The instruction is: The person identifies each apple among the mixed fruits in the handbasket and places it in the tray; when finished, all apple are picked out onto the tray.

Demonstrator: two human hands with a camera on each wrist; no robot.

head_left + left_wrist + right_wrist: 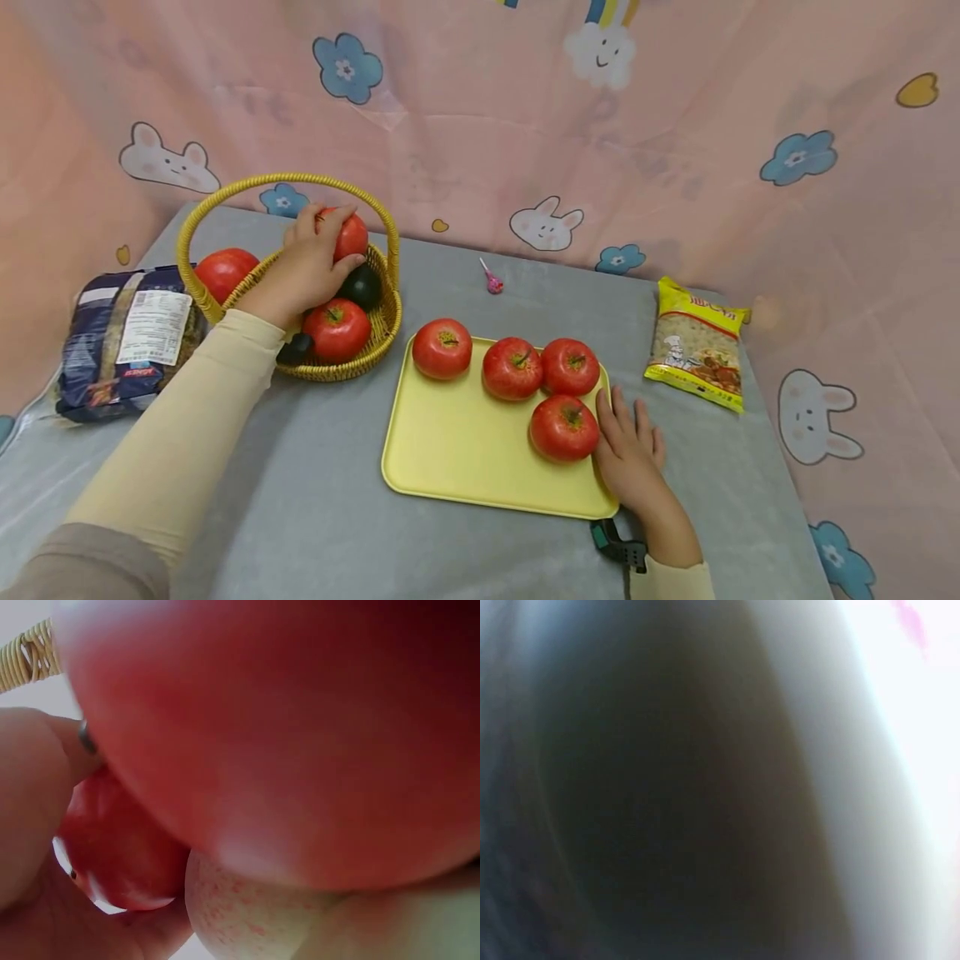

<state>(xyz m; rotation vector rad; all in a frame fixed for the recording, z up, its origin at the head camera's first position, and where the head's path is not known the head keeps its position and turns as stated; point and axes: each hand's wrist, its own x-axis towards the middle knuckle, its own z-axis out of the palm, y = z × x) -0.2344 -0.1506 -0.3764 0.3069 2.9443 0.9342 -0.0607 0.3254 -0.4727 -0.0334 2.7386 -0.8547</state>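
In the head view my left hand (306, 262) reaches under the basket's handle and grips a red apple (352, 237) at the back of the yellow wicker basket (392, 321). Below it in the basket lie a dark green avocado (362, 287) and another red apple (337, 331). The left wrist view shows the gripped apple (124, 844) beyond a large red one close to the lens. My right hand (632, 454) lies with straight fingers against the right edge of the yellow tray (465, 450), close to the apple (564, 428). The right wrist view is too blurred to read.
Several red apples sit on the tray's back and right parts. A dark blue packaged bag (127, 342) stands left of the basket. A pink lollipop (492, 282) lies behind the tray, and a yellow food packet (697, 343) lies to the right.
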